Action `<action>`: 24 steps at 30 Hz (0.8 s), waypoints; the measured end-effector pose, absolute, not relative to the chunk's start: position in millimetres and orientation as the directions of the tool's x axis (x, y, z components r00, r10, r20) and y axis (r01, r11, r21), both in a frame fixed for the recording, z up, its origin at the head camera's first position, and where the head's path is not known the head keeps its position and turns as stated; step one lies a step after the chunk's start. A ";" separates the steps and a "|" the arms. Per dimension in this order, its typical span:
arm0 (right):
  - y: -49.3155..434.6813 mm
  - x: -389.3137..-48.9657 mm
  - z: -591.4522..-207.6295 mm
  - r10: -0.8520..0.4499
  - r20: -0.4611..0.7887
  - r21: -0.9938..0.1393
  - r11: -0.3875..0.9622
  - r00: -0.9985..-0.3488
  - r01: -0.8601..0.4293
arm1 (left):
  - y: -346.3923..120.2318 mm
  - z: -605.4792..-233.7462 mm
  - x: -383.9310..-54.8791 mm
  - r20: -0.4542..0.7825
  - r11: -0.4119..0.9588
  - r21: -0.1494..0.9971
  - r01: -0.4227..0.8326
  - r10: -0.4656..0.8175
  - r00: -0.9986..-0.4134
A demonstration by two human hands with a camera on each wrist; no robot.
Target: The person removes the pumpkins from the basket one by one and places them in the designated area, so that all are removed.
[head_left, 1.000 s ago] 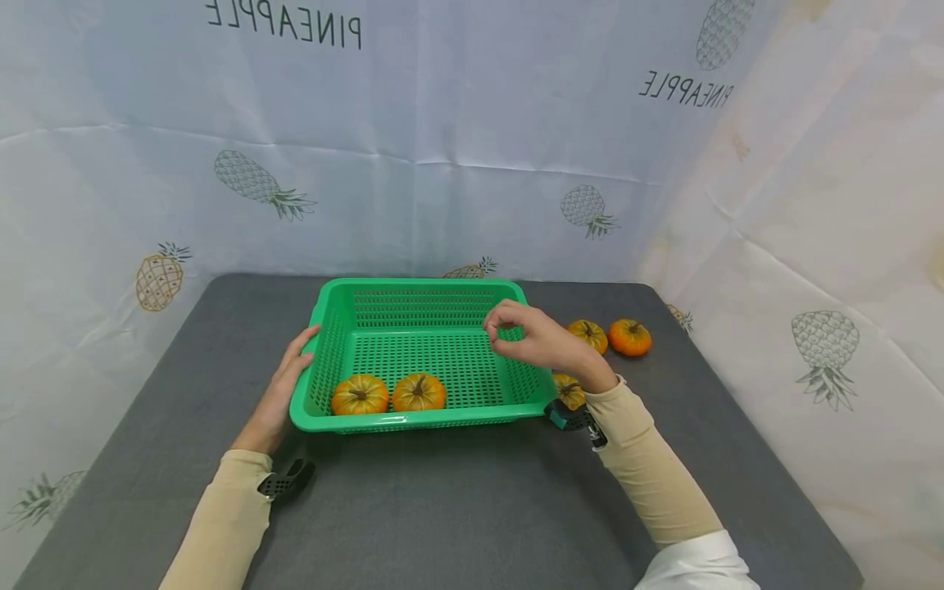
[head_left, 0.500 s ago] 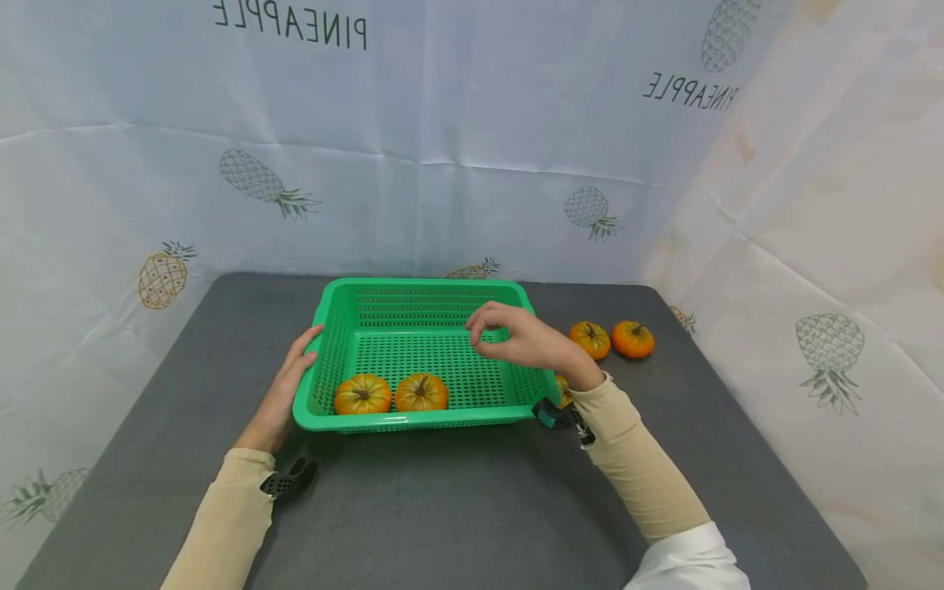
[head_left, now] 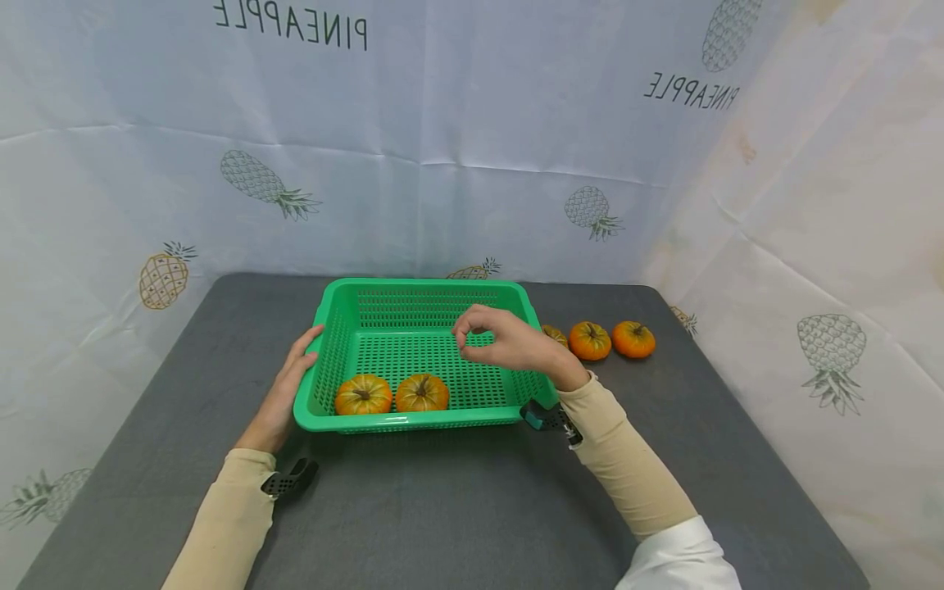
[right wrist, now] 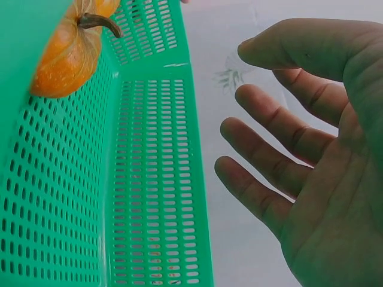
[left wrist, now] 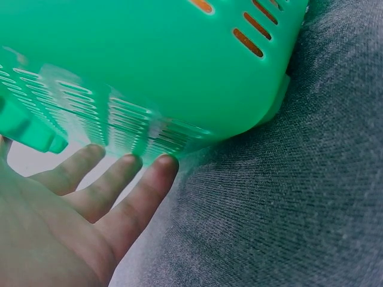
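A green plastic basket [head_left: 413, 419] with slotted walls sits on the dark table. Two small orange-yellow pumpkins lie inside at its near left: one pumpkin [head_left: 363, 395] in the corner, another pumpkin [head_left: 422, 393] beside it. My left hand [head_left: 283, 389] rests against the basket's left side. In the left wrist view its fingers [left wrist: 134, 206] are nearly straight, their tips touching the slotted wall. Over the basket's right half hovers my right hand [head_left: 505, 340], fingers loosely bent, thumb near the index finger. The right wrist view shows nothing in that hand [right wrist: 311, 143].
Right of the basket, several pumpkins stand on the table [head_left: 413, 508]: an orange pumpkin [head_left: 633, 339], a pumpkin [head_left: 590, 341] next to it, and a pumpkin [head_left: 555, 335] partly hidden by my right hand. A pineapple-print cloth [head_left: 413, 205] hangs behind.
My right hand has moved left over the basket, holding nothing. A pumpkin behind it has come into sight; a nearer one is now covered by the arm. The left hand stays put.
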State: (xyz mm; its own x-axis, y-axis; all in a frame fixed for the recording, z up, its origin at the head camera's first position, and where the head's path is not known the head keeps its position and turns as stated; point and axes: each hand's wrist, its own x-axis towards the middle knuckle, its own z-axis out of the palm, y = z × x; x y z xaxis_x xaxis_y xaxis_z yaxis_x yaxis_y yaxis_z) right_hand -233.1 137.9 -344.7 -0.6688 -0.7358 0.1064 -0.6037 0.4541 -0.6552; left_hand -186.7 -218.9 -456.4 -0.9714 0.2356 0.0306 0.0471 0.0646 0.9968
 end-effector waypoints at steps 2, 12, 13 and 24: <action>135.3 -233.6 -345.3 -0.740 0.103 -0.647 0.457 -0.664 -0.610 | -219.1 -456.4 -186.6 0.030 0.067 0.997 0.047 0.235 -0.972; 123.1 -235.4 -344.8 -0.742 0.042 -0.642 0.492 -0.669 -0.587 | -219.6 -456.1 -187.0 0.024 0.079 0.996 0.043 0.232 -0.972; 121.6 -235.1 -344.4 -0.739 0.031 -0.642 0.501 -0.673 -0.580 | -219.6 -455.9 -187.0 0.023 0.081 0.996 0.043 0.231 -0.973; 107.0 -236.7 -343.6 -0.748 -0.061 -0.662 0.525 -0.660 -0.534 | -219.4 -453.7 -186.3 0.009 0.082 0.996 0.028 0.227 -0.974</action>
State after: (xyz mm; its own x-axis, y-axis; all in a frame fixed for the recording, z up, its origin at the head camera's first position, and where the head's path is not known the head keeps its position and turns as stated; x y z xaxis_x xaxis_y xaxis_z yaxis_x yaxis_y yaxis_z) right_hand -236.7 107.0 -343.6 -0.6603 -0.7485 -0.0611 -0.5341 0.5253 -0.6624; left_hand -186.3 -219.4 -453.7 -0.9738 0.2271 0.0088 0.0281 0.0822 0.9962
